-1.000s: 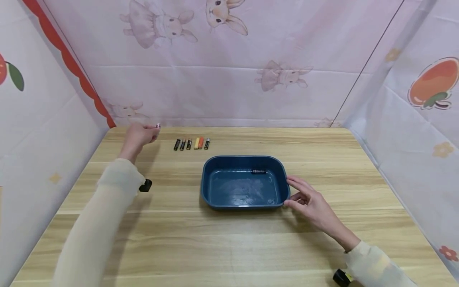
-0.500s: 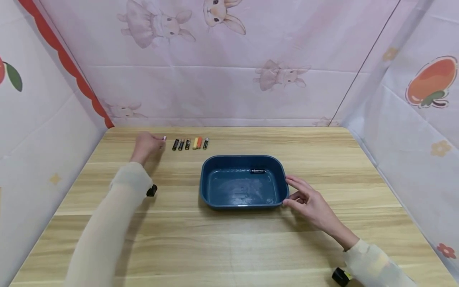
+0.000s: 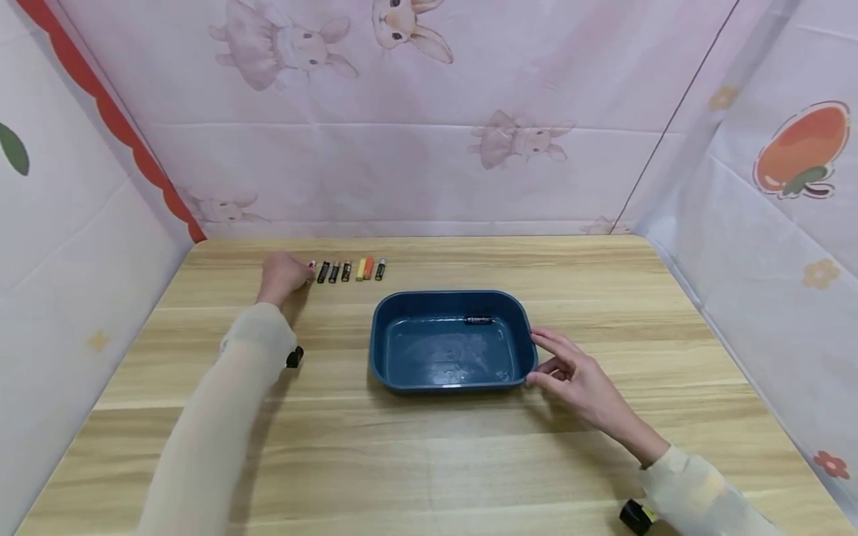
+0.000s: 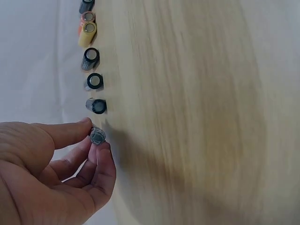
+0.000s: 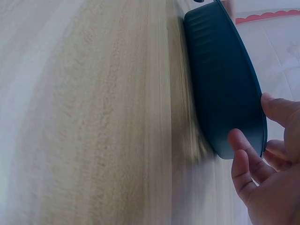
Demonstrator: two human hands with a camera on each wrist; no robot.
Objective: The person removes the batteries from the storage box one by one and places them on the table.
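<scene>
My left hand (image 3: pixel 284 277) is at the far left of the table, pinching a small battery (image 4: pixel 97 136) between thumb and fingers. That battery is end-on in the left wrist view; in the head view only its pale tip shows. Beside it is a row of several batteries: a black battery (image 3: pixel 323 272) nearest, then more dark ones, a yellow battery (image 3: pixel 360 269) and an orange battery (image 3: pixel 368 268). My right hand (image 3: pixel 583 381) holds the right end of a dark blue plastic tub (image 3: pixel 429 388), thumb and fingertips around its corner. Inside the tub lies one dark battery (image 3: pixel 479 320).
The wood-grain table (image 3: pixel 429 461) runs back to a pink fabric wall (image 3: pixel 415 179) with rabbit prints. White printed fabric walls stand at left and right. A black wrist mount (image 3: pixel 635 517) is by the right sleeve, another by the left.
My left hand has come down and to the right with its battery, to the left end of the row. My right hand keeps its place on the tub.
</scene>
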